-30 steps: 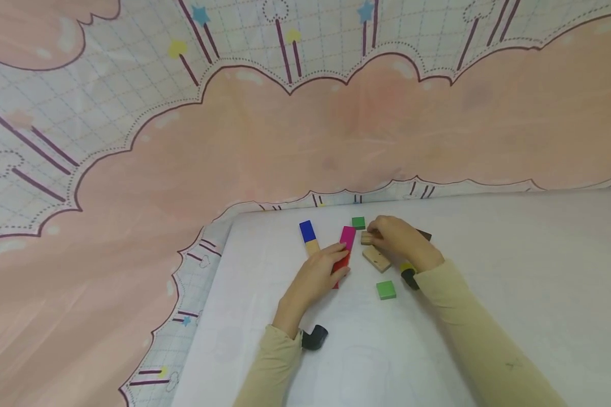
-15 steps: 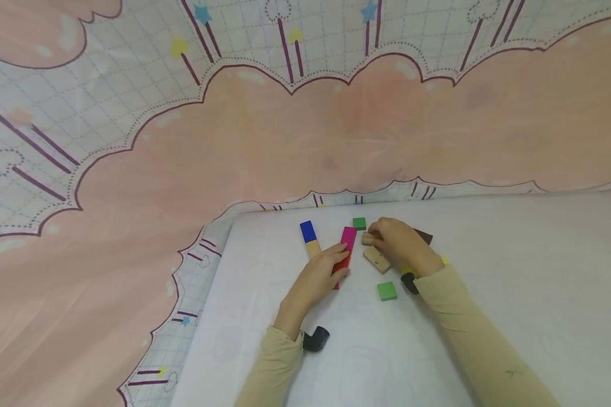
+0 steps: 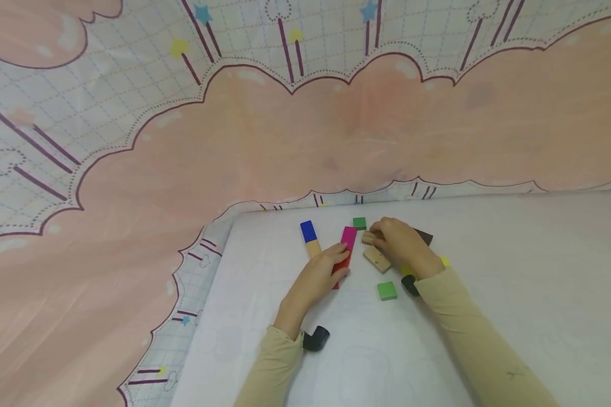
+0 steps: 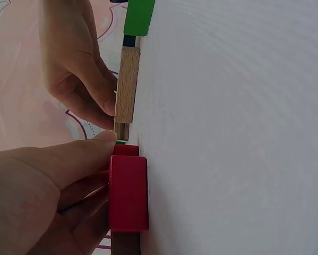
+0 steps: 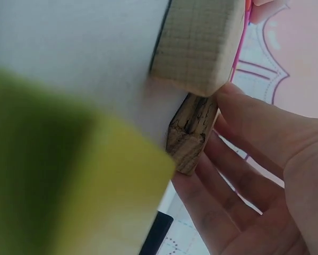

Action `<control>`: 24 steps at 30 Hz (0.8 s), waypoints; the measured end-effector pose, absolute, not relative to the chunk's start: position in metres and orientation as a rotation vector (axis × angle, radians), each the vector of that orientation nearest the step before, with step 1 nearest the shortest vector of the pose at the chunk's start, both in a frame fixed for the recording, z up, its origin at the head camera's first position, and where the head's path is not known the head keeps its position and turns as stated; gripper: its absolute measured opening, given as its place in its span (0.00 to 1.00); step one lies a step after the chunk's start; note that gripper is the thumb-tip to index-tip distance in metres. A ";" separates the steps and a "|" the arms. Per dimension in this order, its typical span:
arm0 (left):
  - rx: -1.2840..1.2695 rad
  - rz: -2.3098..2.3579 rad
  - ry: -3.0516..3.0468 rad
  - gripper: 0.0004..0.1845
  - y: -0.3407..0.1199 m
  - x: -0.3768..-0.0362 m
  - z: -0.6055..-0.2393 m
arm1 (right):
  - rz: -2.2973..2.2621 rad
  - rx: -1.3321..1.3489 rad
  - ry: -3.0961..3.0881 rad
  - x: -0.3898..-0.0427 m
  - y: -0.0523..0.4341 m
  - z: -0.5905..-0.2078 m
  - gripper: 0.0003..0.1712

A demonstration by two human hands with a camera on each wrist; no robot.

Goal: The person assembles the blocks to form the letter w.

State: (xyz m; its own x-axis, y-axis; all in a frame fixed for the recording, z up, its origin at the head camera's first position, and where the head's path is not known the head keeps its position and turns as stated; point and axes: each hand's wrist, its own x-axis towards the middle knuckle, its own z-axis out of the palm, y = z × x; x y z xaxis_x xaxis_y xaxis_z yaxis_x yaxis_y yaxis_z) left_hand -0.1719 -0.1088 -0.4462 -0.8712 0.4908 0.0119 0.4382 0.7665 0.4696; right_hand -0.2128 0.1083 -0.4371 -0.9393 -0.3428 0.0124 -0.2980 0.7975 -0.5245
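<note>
On the white tabletop, my left hand [image 3: 313, 277] grips a red block [image 3: 342, 263], thumb on its right side and fingers across it. A magenta block [image 3: 348, 234] continues the line beyond the red one. In the left wrist view the red block's end [image 4: 128, 194] faces the camera below the thumb. My right hand [image 3: 399, 240] pinches a small wooden block [image 3: 368, 237] with thumb and fingers. Dark grain and cracks mark that block [image 5: 190, 130] in the right wrist view. Right in front of it lies a plain beige block [image 3: 377, 259].
A blue block [image 3: 308, 230] and a tan block [image 3: 313, 249] lie end to end at left. One green block [image 3: 359, 223] is at the back, another green block [image 3: 387, 290] nearer. A dark brown block [image 3: 425, 236] and a yellow block [image 5: 111, 180] lie around the right hand.
Both hands stay almost still over the same blocks. The right wrist has shifted very slightly, and a bit of yellow shows beyond it.
</note>
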 end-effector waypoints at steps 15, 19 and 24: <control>0.742 0.682 2.852 0.26 -0.110 -0.171 -0.447 | -0.818 -0.427 2.939 -0.209 0.104 -0.436 0.19; 0.737 0.693 2.844 0.26 -0.110 -0.172 -0.448 | -0.802 -0.420 2.941 -0.209 0.105 -0.437 0.19; 0.738 0.706 2.836 0.25 -0.111 -0.173 -0.448 | -0.791 -0.412 2.921 -0.209 0.105 -0.436 0.19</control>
